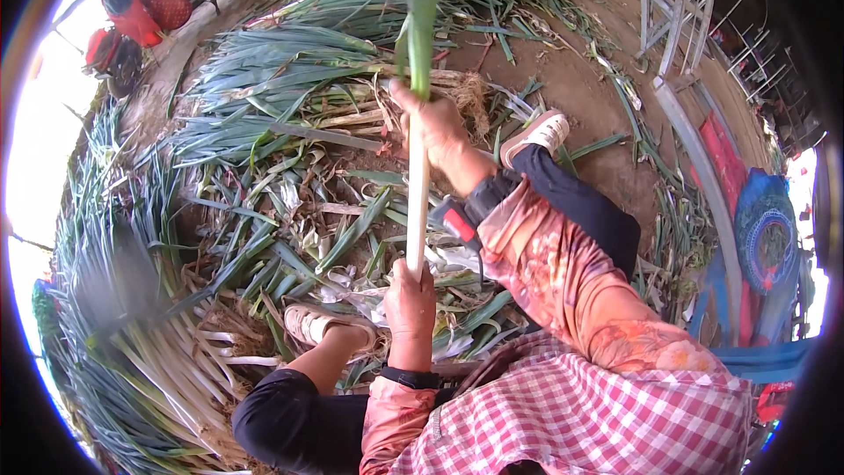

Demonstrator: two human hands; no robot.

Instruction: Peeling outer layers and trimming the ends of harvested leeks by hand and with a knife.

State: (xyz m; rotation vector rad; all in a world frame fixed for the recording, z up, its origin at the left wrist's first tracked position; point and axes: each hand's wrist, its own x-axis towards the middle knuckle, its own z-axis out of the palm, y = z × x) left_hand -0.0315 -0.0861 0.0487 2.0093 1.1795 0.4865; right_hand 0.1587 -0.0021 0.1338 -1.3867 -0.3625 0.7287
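White along its lower shaft and green at its leafy top, a long leek (417,167) stands nearly upright between the person's two hands, in front of the body and above the littered ground. Its white base end is clenched in the left hand (410,299), fist closed around the stalk just above the knees; the right hand (437,127) grasps it higher up, near where the white turns to green, fingers wrapped round the stem. Both forearms wear pink flowered sleeves (545,255), and a pink-and-white checked apron (598,413) covers the lap at the lower edge. Dark trousers lead to two pale shoes, the left shoe (318,324) just beside the left hand, the right shoe (538,134) out near the right hand. Peeled skins and loose leaves (308,229) lie thick on the earth below the stalk. To the left, a bank of piled leeks (167,343) shows white ends, and more green bundles (290,62) lie beyond
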